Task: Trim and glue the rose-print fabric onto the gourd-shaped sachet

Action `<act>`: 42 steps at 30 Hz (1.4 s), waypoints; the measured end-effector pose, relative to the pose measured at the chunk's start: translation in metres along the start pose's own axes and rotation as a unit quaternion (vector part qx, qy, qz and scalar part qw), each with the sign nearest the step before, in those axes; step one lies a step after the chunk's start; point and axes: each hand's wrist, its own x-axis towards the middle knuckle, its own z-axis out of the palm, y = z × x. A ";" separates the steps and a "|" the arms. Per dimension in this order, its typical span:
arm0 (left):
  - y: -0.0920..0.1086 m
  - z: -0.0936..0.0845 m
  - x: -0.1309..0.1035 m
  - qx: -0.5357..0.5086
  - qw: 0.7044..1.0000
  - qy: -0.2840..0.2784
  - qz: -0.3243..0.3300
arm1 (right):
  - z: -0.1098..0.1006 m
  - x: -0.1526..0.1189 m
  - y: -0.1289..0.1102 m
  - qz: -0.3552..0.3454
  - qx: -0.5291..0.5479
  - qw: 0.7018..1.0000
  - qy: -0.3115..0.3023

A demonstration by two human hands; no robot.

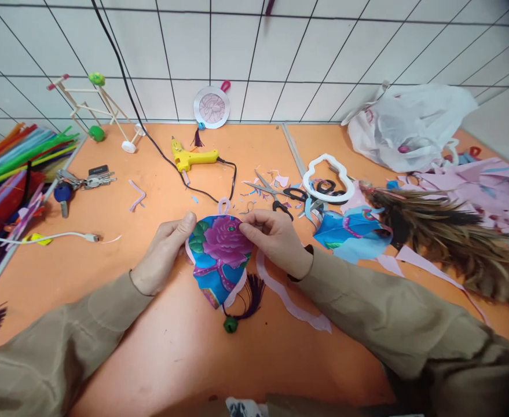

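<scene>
A piece of blue fabric with a purple flower (223, 246) is held over the orange table, with a paler pink edge showing behind it and a pink loop (223, 206) at its top. My left hand (163, 255) grips its left edge, thumb on the front. At the upper right edge, my right hand (278, 237) pinches the fabric between thumb and fingers. Below the fabric hang a dark purple tassel (254, 295) and a green bell (230, 325). A curved pink strip (293, 301) lies under my right forearm.
Behind are a yellow glue gun (196, 157) with its black cord, scissors (274, 188) among scraps, and a white frame (329, 178). Brown feathers (449, 237) and a plastic bag (406, 127) are right; keys (64, 191) and a white cable (63, 236) left.
</scene>
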 end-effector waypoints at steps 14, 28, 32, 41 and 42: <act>-0.007 0.005 0.000 -0.060 0.997 0.042 -0.013 | -0.005 0.006 -0.005 0.032 0.083 0.996 -0.005; -0.010 0.004 0.001 -0.052 0.997 0.060 0.008 | 0.000 0.001 0.000 0.037 0.100 0.993 -0.052; -0.012 0.004 0.002 -0.062 0.996 0.060 0.005 | 0.001 0.002 0.001 0.041 0.095 0.994 -0.045; -0.010 0.006 0.002 -0.072 0.995 0.062 0.016 | 0.001 0.002 0.001 0.032 0.086 0.994 -0.052; -0.010 0.006 0.002 -0.074 0.995 0.063 0.014 | 0.001 0.002 0.001 0.029 0.082 0.995 -0.052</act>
